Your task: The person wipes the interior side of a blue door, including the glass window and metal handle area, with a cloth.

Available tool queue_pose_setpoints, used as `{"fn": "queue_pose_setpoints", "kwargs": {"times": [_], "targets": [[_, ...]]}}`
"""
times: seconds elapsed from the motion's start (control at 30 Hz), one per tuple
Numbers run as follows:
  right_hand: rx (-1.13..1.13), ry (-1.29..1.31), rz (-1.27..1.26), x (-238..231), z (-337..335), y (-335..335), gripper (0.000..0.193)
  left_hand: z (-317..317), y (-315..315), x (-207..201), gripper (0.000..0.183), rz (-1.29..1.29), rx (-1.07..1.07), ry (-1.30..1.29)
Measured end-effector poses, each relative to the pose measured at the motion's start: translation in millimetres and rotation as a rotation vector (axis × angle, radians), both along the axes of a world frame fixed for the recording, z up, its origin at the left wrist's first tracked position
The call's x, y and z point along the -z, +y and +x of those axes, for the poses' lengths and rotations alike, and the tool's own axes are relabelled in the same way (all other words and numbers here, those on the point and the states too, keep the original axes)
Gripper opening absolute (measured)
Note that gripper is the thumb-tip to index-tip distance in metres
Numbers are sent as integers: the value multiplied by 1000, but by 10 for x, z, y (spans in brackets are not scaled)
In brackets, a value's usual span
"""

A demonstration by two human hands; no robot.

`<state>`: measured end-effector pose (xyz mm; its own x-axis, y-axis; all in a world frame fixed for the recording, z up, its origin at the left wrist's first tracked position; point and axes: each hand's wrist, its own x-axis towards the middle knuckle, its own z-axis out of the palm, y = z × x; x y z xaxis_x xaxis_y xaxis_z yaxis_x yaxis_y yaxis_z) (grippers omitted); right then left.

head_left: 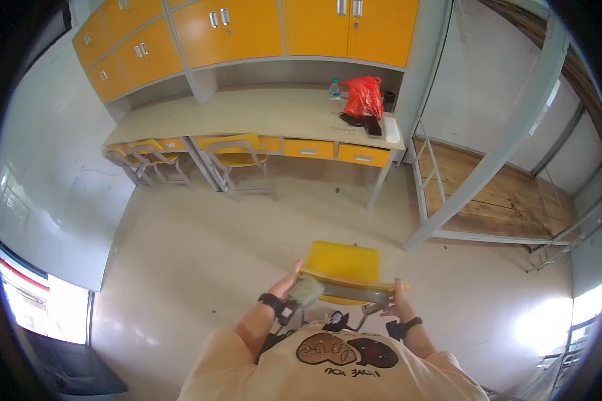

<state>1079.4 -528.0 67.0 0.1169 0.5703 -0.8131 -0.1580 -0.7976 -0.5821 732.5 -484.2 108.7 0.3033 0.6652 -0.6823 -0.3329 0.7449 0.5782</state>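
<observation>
A yellow chair [344, 260] with a grey metal frame stands directly before me, its backrest toward my body. My left hand [288, 281] grips the left end of the backrest, and a pale grey-green cloth [306, 292] hangs beside that palm. Whether the fingers also pinch the cloth is hard to see. At the opposite end of the backrest, my right hand [399, 302] is closed around the edge, its fingertips partly hidden. Both wrists wear dark bands. The chair's lower legs are mostly hidden by the backrest and my shirt.
Ahead runs a long desk [261, 113] under orange cabinets [234, 30], with other yellow chairs [237, 155] tucked at it. On its right end lie a red plastic bag [364, 97] and a water bottle [335, 89]. A bunk bed frame [475, 180] with wooden boards stands right.
</observation>
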Motion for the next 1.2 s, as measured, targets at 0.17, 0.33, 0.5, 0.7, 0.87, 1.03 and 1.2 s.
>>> {"fn": "queue_pose_setpoints", "kwargs": {"times": [0.17, 0.33, 0.5, 0.7, 0.87, 1.03, 1.2], "targets": [[-85, 37, -96, 124, 64, 157, 91, -120, 187, 15, 82, 2, 319, 531], [343, -227, 101, 510, -155, 313, 94, -107, 434, -13, 87, -138, 430, 462], [631, -970, 657, 496, -357, 627, 69, -118, 642, 401, 86, 160, 491, 1019], [515, -496, 492, 341, -1, 837, 51, -167, 1091, 390, 71, 472, 584, 912], [699, -327, 575, 227, -254, 1161, 52, -452, 1514, 581, 73, 618, 673, 811], [692, -361, 547, 165, -1021, 1679, 49, -1359, 1848, 618, 68, 510, 439, 675], [511, -412, 500, -163, -2035, 2138, 41, -2199, 1836, 1205, 66, 439, 278, 761]]}}
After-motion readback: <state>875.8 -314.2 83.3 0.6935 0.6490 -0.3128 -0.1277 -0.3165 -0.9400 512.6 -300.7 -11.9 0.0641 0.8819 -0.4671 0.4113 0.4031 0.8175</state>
